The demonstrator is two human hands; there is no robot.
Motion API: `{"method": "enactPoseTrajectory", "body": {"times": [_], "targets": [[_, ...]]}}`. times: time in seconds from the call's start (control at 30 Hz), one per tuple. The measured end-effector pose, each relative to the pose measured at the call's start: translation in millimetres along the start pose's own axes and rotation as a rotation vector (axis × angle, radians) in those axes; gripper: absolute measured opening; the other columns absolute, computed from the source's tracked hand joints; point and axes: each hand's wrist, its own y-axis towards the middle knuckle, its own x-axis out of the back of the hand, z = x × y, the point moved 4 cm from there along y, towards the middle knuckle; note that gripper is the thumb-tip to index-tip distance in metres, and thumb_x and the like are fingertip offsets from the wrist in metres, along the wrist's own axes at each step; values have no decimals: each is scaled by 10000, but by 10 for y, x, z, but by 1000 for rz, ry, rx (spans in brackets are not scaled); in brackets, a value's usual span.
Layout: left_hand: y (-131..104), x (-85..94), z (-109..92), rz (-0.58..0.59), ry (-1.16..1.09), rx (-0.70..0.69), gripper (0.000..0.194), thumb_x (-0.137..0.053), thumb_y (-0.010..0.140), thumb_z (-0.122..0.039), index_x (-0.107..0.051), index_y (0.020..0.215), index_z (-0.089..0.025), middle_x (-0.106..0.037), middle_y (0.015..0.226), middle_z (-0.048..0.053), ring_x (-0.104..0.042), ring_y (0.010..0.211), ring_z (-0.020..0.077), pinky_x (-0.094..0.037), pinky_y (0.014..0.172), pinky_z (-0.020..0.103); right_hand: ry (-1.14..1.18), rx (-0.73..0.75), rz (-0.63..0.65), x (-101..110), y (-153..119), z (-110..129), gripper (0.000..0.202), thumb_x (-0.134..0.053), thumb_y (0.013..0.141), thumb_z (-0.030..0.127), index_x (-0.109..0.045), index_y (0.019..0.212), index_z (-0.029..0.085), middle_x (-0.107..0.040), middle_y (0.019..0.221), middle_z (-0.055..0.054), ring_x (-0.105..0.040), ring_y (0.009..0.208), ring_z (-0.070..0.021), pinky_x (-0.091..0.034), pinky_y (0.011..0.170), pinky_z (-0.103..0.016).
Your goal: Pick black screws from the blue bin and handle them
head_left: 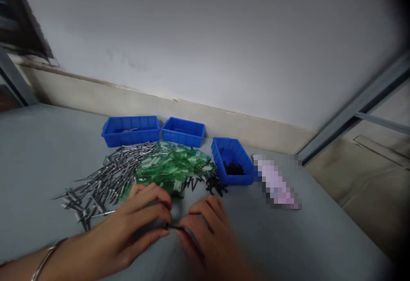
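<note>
Head view: what do the fingers of the left hand (128,223) and the right hand (211,229) have between them?

A short, thin, dark rod-like piece (175,227). Both thumb-and-finger pinches look clamped on it, one at each end, over the smooth grey worktop (288,238).

How would it handle?

Light and stiff, I'd judge, and perhaps slippery, being so narrow. The ends seem the best hold, between fingertips; I can't tell whether it is brittle.

And its looks?

Nearly black, slim and roughly straight. Blur hides its surface and the fingertips cover its ends, so the material is unclear.

What lies beyond?

Just past the hands, a heap of translucent green plastic bags (173,165) with pale slim pieces (177,185) showing; left of it, a loose pile of silver-grey metal rods (112,170); right of it, small black parts (214,185). Farther out stand three rectangular blue plastic bins (182,138): the left one (131,139) holds a few thin rods (130,130), the right one (237,179) some black parts (233,169).
</note>
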Motion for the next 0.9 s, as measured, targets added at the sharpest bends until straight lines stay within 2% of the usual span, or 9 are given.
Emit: {"method": "enactPoseTrajectory", "body": {"times": [0.23,0.4,0.77,0.9], "targets": [[21,-2,-18,-12,-2,-4,159,-473,876,-163,-506,1022,-217,-471,1070,58,-444,991,190,-381,867,317,10,16,-32,10,7,10,222,-372,898,239,-537,761,181,-551,752,-32,-440,720,-162,-356,669,-310],[34,30,-26,36,3,23,206,-460,874,-181,-479,1073,-231,-460,1112,53,-442,1023,198,-376,898,332,18,9,-39,6,3,13,202,-381,892,231,-538,775,185,-556,758,-29,-447,718,-165,-366,668,-316],[16,33,-14,61,5,26,179,-432,879,-170,-517,1025,-228,-465,1119,49,-445,1025,192,-369,919,312,11,4,-24,-2,-14,-4,212,-364,897,238,-537,783,192,-552,759,-21,-447,722,-163,-366,689,-320],[45,55,-40,14,-26,19,168,-441,869,-156,-549,979,-224,-494,1069,41,-475,977,185,-387,882,291,22,14,-6,-5,-15,0,206,-372,893,229,-540,785,182,-550,768,-29,-440,732,-165,-357,689,-315]]}}
